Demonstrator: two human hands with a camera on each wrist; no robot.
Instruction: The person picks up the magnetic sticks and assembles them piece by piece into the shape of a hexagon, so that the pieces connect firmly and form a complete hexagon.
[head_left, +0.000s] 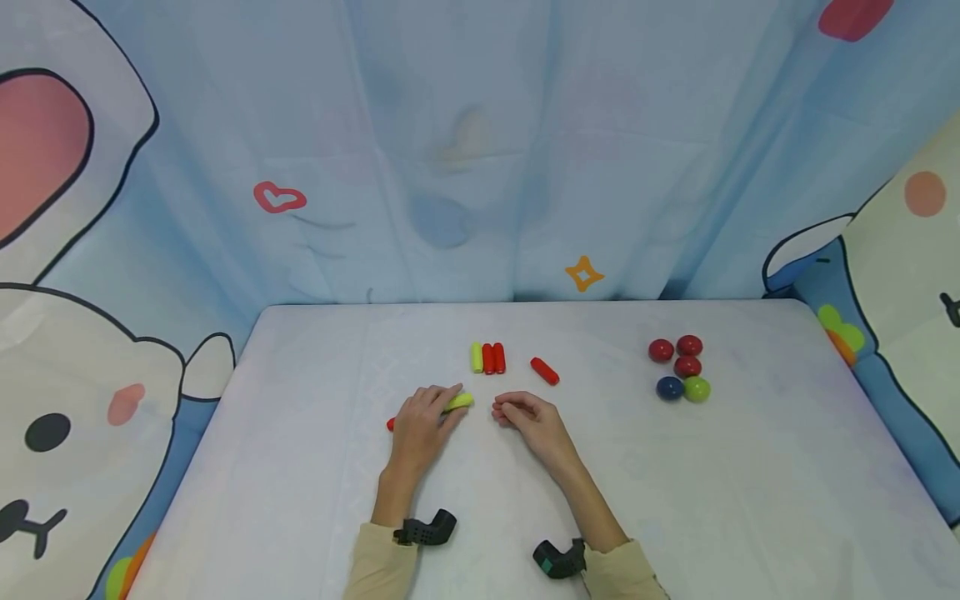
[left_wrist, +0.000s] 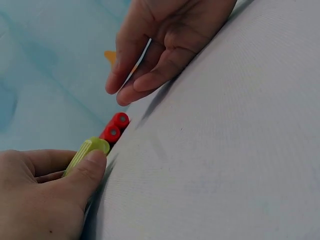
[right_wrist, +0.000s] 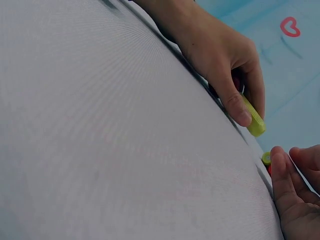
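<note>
My left hand (head_left: 420, 427) pinches a yellow-green ridged rod (head_left: 460, 402) between thumb and fingers, close above the table. The tip of a red rod (head_left: 391, 424) shows at that hand's outer side; the rest is hidden. To the right, my right hand (head_left: 537, 425) hovers with relaxed, slightly bent fingers and nothing visible between them. Just beyond the hands lie another yellow-green rod (head_left: 477, 357) and two red rods (head_left: 494, 358) side by side. In the left wrist view, the red rods' ends (left_wrist: 113, 133) have grey centres. A separate red rod (head_left: 544, 371) lies slanted beyond my right hand.
At the right of the white table (head_left: 750, 483) sit several glossy balls: red balls (head_left: 687, 367), a blue ball (head_left: 670, 388) and a green ball (head_left: 697, 389). A light blue printed curtain (head_left: 480, 167) hangs behind the table's far edge.
</note>
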